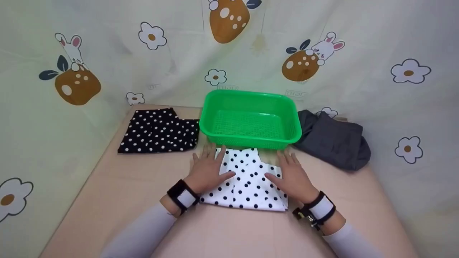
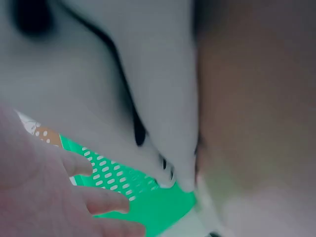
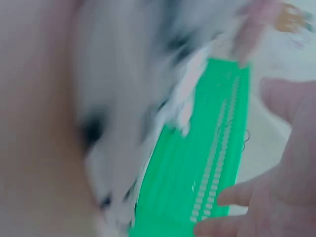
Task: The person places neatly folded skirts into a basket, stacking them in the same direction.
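A folded white garment with black dots (image 1: pixel 247 182) lies on the table in front of a green plastic basket (image 1: pixel 251 138). My left hand (image 1: pixel 208 173) is at its left side, fingers straight and pointing forward, thumb over the cloth. At the opposite side my right hand (image 1: pixel 294 179) has its fingers extended too, the thumb reaching onto the fabric. In the left wrist view, the spread fingers (image 2: pixel 108 201) appear beside the dotted cloth. The right wrist view shows my right fingers (image 3: pixel 237 195) apart, with the garment blurred at left and the basket behind.
Left of the basket lies a folded black garment with white dots (image 1: pixel 157 132). A dark grey folded garment (image 1: pixel 333 138) sits at the basket's right. Behind the table (image 1: pixel 143 200) hangs a patterned curtain (image 1: pixel 179 68) that also runs along both sides.
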Tool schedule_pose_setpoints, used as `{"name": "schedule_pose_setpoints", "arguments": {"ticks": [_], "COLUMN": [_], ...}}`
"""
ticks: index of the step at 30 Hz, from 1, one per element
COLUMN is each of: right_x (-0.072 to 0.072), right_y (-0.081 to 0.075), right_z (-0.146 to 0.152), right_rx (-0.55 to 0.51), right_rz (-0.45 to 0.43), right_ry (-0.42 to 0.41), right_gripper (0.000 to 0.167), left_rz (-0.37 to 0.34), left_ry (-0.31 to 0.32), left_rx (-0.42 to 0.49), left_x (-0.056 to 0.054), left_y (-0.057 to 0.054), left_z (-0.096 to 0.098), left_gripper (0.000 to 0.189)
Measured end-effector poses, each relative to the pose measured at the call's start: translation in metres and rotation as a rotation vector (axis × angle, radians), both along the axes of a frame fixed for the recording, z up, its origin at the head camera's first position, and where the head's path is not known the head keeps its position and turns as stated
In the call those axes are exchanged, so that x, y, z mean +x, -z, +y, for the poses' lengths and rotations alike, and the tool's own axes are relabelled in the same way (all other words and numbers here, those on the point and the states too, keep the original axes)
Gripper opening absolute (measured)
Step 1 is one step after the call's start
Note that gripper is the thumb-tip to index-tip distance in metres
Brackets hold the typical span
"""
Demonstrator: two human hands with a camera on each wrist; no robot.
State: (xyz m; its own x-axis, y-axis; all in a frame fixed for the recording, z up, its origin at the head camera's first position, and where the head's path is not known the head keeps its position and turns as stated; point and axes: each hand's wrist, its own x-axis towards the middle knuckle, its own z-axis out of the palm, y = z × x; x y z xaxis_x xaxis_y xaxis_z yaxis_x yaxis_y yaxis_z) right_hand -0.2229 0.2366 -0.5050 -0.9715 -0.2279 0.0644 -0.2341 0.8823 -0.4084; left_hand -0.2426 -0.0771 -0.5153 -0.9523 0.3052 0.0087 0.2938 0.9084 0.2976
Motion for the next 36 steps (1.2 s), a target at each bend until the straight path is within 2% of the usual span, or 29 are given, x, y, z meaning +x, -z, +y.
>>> {"name": "schedule_pose_setpoints", "arguments": {"ticks": [3,6,8,12,15,19,24,26,29,32,36], "right_x": [0.007,0.015,0.022,0.033,0.039,0.041,0.037,0.035,0.031,0.028,0.024], "right_y": [-0.003,-0.005,-0.004,-0.003,-0.003,-0.005,-0.002,0.001,0.004,0.007,0.009], "right_z": [0.005,0.011,0.014,0.017,0.018,0.021,0.026,0.028,0.032,0.038,0.046], "right_rx": [-0.171,-0.355,-0.518,-0.853,-1.001,-1.089,-1.199,-1.246,-1.290,-1.272,-1.215], "right_rz": [-0.120,-0.222,-0.282,-0.367,-0.396,-0.423,-0.478,-0.496,-0.527,-0.577,-0.684], "right_ry": [0.015,0.078,0.132,0.216,0.257,0.309,0.390,0.422,0.445,0.403,0.276], "right_gripper": [0.090,0.082,0.074,0.064,0.063,0.065,0.067,0.067,0.065,0.050,0.031], "left_rz": [-0.077,-0.104,-0.122,-0.205,-0.268,-0.365,-0.544,-0.584,-0.607,-0.625,-0.666], "left_ry": [-0.049,-0.112,-0.164,-0.276,-0.336,-0.372,-0.412,-0.423,-0.439,-0.459,-0.456], "left_rx": [0.147,0.324,0.455,0.680,0.789,0.914,1.097,1.141,1.194,1.244,1.282], "left_x": [0.010,0.020,0.026,0.034,0.036,0.035,0.036,0.036,0.036,0.034,0.032], "left_y": [-0.001,-0.004,-0.005,-0.006,-0.008,-0.012,-0.016,-0.015,-0.013,-0.009,-0.003], "left_z": [-0.004,-0.008,-0.012,-0.020,-0.027,-0.036,-0.043,-0.044,-0.045,-0.045,-0.046], "left_gripper": [0.103,0.100,0.097,0.090,0.083,0.077,0.074,0.074,0.072,0.071,0.069]}}
